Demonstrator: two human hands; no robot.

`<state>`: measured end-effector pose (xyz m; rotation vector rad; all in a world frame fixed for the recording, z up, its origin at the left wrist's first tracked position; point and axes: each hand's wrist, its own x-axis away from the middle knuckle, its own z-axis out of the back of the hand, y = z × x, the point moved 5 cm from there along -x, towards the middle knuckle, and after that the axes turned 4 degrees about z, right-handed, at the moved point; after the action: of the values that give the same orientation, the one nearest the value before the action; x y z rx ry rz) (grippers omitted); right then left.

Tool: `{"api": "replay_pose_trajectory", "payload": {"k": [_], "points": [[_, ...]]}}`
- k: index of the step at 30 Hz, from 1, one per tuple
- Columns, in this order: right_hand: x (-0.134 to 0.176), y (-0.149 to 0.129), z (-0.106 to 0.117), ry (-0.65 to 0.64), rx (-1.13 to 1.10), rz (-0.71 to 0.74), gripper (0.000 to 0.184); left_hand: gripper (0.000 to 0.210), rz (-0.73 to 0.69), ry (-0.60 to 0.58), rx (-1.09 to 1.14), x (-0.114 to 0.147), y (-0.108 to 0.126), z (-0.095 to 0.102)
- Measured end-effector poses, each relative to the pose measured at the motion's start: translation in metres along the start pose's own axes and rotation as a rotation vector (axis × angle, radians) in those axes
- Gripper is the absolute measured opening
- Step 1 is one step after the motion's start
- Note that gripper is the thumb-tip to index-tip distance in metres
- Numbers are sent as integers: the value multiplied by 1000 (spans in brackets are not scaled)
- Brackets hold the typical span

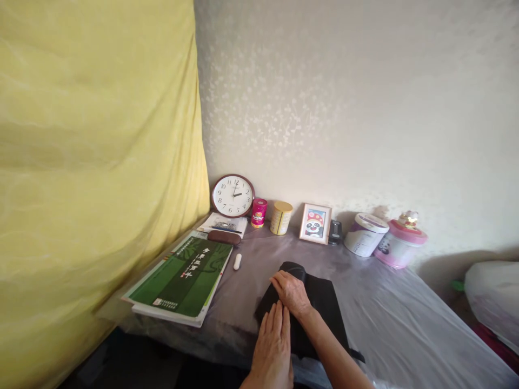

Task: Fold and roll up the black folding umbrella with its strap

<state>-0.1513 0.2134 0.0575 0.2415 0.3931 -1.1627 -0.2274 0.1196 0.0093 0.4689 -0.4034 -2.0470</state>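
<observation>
A black folded fabric item (324,308) lies on the table near its front edge, with a short strap-like end at its lower right. I cannot make out its exact kind. My left hand (272,337) rests on its left part, fingers stretched out and side by side, pointing away from me. Just beyond those fingertips, my right hand (291,292) lies across the upper part of the fabric, its fingers pointing left and slightly bent. The two hands touch or nearly touch. Both hands hide part of the fabric.
Left are green-covered books (182,275), a brown case (224,237) and a small white object (237,262). Along the wall stand a clock (233,195), a pink can (258,213), a yellow-lidded can (281,218), a panda picture frame (315,223) and two tubs (366,234). A yellow curtain (97,162) hangs left.
</observation>
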Motion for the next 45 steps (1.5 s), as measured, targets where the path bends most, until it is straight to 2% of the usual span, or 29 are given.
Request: {"api": "replay_pose_trajectory", "payload": {"k": [3,5,9,13,20,23,26,29,33,39,41,45], "points": [[3,-1,6,-31,-103,58,31,103,35,-53,-35,-3,-3,-14],[7,-2,9,-54,-178,129,32,105,65,-73,-67,-4,-5,-18],[12,11,6,-65,-243,198,31,88,73,-37,-144,-7,-3,-18],[6,36,-8,-80,-241,113,34,68,114,16,-223,-9,-4,-17],[-14,68,-28,-108,-201,2,37,68,125,-85,-89,-9,-8,-16],[-19,77,-35,-142,-161,-24,35,73,172,-181,-13,-11,-10,-19],[-21,87,-37,-141,-76,-172,34,86,200,-270,39,-13,-11,-24],[-17,94,-30,-102,-19,-277,32,96,179,-266,103,-13,-12,-25],[4,100,-8,-26,35,-328,24,96,141,-211,158,-7,-12,-19],[76,122,40,144,88,-549,31,91,164,-165,118,3,-6,-2],[101,129,47,134,-10,-684,33,92,177,-177,97,4,-4,1],[127,122,46,20,-429,-861,42,91,179,-174,94,6,-2,6]]}}
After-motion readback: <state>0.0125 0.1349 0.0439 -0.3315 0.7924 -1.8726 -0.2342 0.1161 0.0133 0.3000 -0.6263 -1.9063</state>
